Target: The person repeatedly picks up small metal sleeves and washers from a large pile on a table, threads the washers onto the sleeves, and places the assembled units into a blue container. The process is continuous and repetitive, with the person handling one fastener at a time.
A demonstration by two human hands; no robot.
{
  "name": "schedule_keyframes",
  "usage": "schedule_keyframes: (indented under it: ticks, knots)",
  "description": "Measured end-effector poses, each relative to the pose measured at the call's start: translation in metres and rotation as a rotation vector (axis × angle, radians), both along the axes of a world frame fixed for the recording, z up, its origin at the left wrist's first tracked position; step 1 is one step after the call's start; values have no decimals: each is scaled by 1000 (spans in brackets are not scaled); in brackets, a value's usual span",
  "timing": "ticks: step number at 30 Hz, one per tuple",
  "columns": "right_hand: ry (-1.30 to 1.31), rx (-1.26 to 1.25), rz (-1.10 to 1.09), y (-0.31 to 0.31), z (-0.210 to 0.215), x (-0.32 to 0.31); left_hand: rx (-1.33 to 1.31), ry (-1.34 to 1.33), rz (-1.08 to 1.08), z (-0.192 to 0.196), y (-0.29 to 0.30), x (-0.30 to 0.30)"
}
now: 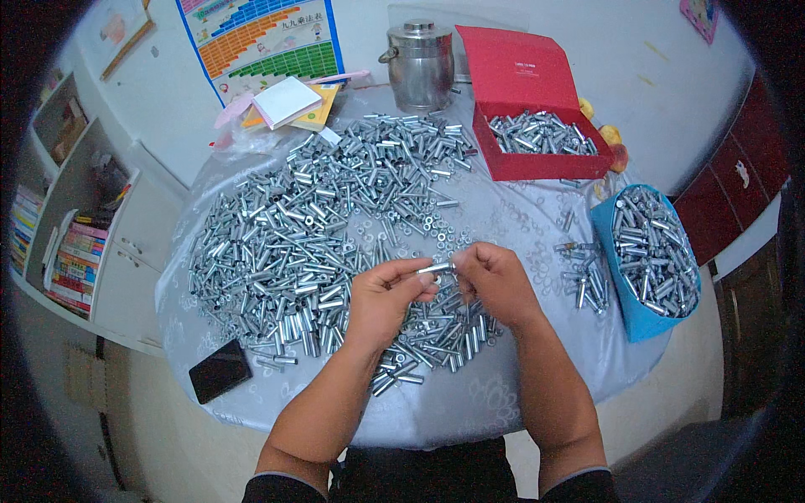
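Here, a small metal cylinder [435, 268] lies between left grip [381, 298] and right grip [501, 283], pinched by both.

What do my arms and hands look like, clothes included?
Your left forearm and right forearm are bare below black sleeves edged with thin, pale grey hems. I see no gloves, watch or bracelet, and no rings on the fingers.

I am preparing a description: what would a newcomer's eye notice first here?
Probably the heap of silvery metal parts, left and centre on the table. Then the open red box at back right and the blue container nearer, both holding similar parts. Centrally, the left hand and right hand hold a small metal piece.
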State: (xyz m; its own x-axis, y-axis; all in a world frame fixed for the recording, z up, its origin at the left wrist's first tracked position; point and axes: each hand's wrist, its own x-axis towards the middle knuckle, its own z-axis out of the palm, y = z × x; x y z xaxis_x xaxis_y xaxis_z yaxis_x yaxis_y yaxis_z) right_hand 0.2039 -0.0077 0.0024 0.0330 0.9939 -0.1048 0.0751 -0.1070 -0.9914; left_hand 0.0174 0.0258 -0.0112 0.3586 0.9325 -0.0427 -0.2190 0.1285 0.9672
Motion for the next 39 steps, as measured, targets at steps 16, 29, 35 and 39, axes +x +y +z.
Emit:
schedule_keyframes:
  ticks: [16, 29, 35, 39]
  knots:
    - [259, 21, -170, -37, -14, -8, 103, 39, -75, -2, -15, 15]
    - [1247, 207, -436, -49, -13, 10, 137, 4, 2, -3, -16, 16]
    - [1006, 306, -209, -38, -23, 10, 113, -25, 129, 14, -6, 2]
    - [134, 172, -328, -13, -1, -4, 92, -45, 145, 24, -3, -5]
